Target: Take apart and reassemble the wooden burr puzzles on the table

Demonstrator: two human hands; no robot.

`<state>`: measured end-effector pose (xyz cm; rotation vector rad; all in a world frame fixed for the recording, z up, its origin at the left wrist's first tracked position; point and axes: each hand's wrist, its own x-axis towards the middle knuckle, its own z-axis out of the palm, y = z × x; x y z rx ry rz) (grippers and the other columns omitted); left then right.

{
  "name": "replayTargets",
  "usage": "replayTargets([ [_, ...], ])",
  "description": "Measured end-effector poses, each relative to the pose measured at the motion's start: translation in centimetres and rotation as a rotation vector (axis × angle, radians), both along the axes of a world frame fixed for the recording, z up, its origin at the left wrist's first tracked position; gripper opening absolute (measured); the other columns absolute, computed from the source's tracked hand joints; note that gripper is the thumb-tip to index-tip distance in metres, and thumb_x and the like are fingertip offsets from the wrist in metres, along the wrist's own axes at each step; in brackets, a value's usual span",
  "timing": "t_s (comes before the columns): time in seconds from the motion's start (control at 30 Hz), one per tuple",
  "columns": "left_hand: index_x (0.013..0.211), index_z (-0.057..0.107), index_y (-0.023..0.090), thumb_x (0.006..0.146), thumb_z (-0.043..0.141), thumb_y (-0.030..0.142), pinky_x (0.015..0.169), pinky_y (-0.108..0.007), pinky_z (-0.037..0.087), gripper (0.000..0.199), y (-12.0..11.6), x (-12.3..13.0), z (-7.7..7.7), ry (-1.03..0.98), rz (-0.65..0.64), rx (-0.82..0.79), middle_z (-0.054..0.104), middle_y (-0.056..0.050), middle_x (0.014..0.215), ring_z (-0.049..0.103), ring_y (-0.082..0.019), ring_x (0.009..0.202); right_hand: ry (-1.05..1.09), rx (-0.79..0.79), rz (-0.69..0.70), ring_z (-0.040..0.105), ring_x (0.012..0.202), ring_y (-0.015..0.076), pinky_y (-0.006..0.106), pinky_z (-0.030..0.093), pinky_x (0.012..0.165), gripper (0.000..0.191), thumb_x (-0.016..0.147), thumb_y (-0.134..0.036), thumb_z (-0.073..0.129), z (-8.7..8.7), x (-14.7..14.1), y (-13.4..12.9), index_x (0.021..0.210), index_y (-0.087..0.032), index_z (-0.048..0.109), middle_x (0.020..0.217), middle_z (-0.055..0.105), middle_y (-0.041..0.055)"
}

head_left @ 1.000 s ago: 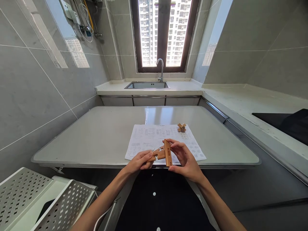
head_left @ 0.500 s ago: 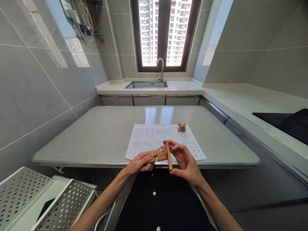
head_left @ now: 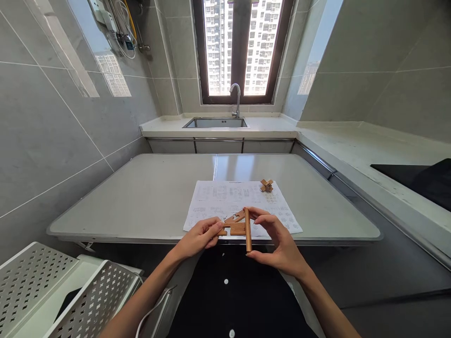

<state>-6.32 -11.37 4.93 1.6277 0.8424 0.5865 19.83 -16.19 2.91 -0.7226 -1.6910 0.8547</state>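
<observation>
Above the table's front edge, my left hand (head_left: 203,234) is closed on notched wooden puzzle pieces (head_left: 237,229) that fan out to the right. My right hand (head_left: 276,239) pinches an upright wooden stick (head_left: 248,230) between thumb at its lower end and fingers near its top. The stick stands against the right end of the notched pieces; whether they interlock I cannot tell. Beneath and beyond my hands lies a printed instruction sheet (head_left: 211,202). An assembled wooden burr puzzle (head_left: 267,185) rests on the sheet's far right part.
The folding table (head_left: 141,197) spreads in front of me. Past it are a counter with a sink (head_left: 214,122) and faucet (head_left: 236,101) under a window. A white perforated rack (head_left: 95,295) stands at lower left, with a white cable (head_left: 151,312) beside it. A black item (head_left: 423,180) lies on the right counter.
The notched pieces have turned to lie more level, and the stick stands more upright. My right hand has shifted slightly right and down, its fingers a little more spread.
</observation>
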Motion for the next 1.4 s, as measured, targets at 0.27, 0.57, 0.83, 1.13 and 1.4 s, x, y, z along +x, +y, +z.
replayTargets([
  [0.27,0.083,0.049,0.019,0.105,0.043,0.057,0.055,-0.024,0.025,0.044,-0.8,-0.4,1.0,0.104,0.034,0.077,0.040,0.008,0.058,0.030,-0.009,0.053,-0.201,0.126,-0.075,0.053,0.141,0.0321,0.054,0.045,0.118,0.056,0.080,-0.025,0.086,0.3,0.2,-0.5,0.122,-0.031,0.050,0.157,0.048,0.0113],
  [0.57,0.083,0.045,0.020,0.105,0.041,0.057,0.054,-0.025,0.024,0.043,-0.8,-0.6,0.3,0.029,-0.033,-0.001,0.035,0.010,0.053,0.026,-0.009,0.050,-0.056,0.074,-0.029,0.052,0.143,0.0319,0.054,0.046,0.119,0.052,0.079,-0.027,0.088,-0.3,-0.4,-0.5,0.115,-0.030,0.050,0.158,0.047,0.0104],
  [0.83,0.082,0.047,0.020,0.105,0.043,0.057,0.054,-0.025,0.025,0.044,-1.5,-0.6,1.3,0.088,0.018,0.055,0.038,0.008,0.058,0.029,-0.009,0.053,-0.182,0.105,-0.005,0.049,0.145,0.0312,0.055,0.044,0.120,0.049,0.082,-0.023,0.085,0.5,0.2,-0.9,0.114,-0.030,0.050,0.159,0.046,0.0092],
  [1.13,0.083,0.049,0.020,0.105,0.040,0.057,0.054,-0.024,0.026,0.044,-2.5,-0.1,2.5,0.167,0.012,0.122,0.040,0.008,0.057,0.032,-0.010,0.052,-0.116,0.057,-0.077,0.051,0.144,0.0314,0.055,0.044,0.120,0.046,0.081,-0.026,0.087,0.8,-0.2,-1.1,0.110,-0.030,0.052,0.158,0.047,0.0086],
  [1.4,0.084,0.056,0.019,0.104,0.042,0.057,0.054,-0.024,0.030,0.046,-2.1,-0.8,3.9,0.297,-0.098,0.167,0.047,0.006,0.058,0.037,-0.010,0.054,-0.140,0.073,-0.021,0.051,0.143,0.0312,0.053,0.045,0.120,0.049,0.079,-0.028,0.088,0.8,0.3,-1.3,0.111,-0.029,0.051,0.157,0.049,0.0094],
])
